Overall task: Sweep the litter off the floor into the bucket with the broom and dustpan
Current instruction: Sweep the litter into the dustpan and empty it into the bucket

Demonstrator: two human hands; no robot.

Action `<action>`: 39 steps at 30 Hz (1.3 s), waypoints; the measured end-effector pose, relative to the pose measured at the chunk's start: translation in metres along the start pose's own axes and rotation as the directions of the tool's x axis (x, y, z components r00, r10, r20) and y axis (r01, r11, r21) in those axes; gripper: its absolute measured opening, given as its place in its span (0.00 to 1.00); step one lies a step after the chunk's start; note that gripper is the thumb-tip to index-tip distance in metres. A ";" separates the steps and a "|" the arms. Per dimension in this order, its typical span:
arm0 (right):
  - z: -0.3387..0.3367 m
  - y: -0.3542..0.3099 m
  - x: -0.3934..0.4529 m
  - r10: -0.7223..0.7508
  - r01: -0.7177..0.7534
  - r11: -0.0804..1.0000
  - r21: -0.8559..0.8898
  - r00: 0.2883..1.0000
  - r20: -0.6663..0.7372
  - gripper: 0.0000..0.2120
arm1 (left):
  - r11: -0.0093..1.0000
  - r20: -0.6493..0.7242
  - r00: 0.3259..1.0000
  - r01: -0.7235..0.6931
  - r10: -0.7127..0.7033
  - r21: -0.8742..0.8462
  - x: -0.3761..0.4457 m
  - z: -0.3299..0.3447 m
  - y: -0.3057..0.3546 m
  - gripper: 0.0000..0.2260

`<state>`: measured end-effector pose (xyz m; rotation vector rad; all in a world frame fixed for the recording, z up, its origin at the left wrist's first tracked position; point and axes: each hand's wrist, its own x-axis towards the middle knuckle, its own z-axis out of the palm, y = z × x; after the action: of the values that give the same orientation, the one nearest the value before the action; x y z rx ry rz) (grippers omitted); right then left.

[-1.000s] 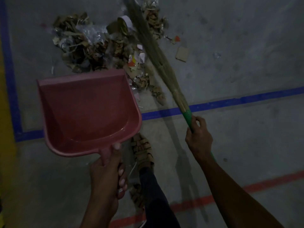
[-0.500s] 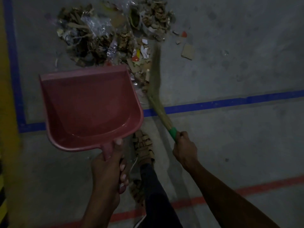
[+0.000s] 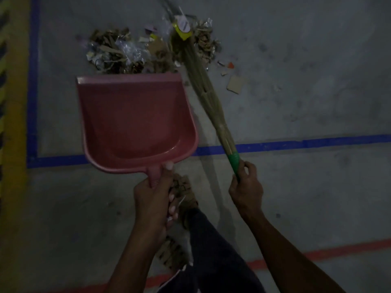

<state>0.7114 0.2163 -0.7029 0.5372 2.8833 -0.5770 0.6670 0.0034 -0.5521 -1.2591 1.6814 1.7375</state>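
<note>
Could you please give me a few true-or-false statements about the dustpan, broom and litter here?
1. The left hand grips the dustpan by its handle. True.
2. The dustpan holds a heap of litter. False: it is empty; the litter lies on the floor beyond its lip.
3. The right hand grips the broom at its green end. True.
4. The broom lies left of the dustpan. False: it lies to the right.
</note>
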 end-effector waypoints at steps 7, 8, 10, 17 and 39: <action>-0.019 0.059 0.073 0.160 -0.162 0.987 -0.008 0.982 -0.104 0.29 | 0.996 0.128 0.988 -0.080 0.086 -0.050 0.010 0.076 0.033 0.26; -0.019 0.068 0.086 0.188 -0.189 0.982 -0.003 0.977 -0.101 0.28 | 0.995 0.136 0.986 -0.085 0.091 -0.052 0.017 0.088 0.037 0.26; -0.019 0.083 0.112 0.234 -0.235 0.972 0.006 0.968 -0.092 0.27 | 0.995 0.134 0.986 -0.092 0.097 -0.045 0.032 0.113 0.042 0.25; -0.021 0.127 0.186 0.395 -0.389 0.918 -0.078 0.916 0.073 0.22 | 1.000 0.043 0.999 0.003 -0.002 -0.012 0.060 0.193 0.047 0.25; -0.022 0.114 0.277 -0.090 0.089 0.995 -0.035 0.995 -0.036 0.24 | 0.990 -0.130 0.990 0.041 -0.059 -0.137 0.123 0.223 0.087 0.27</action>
<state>0.4961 0.4104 -0.7818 0.4204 2.9591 -0.5358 0.4650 0.1609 -0.6332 -1.4953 1.6120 1.7969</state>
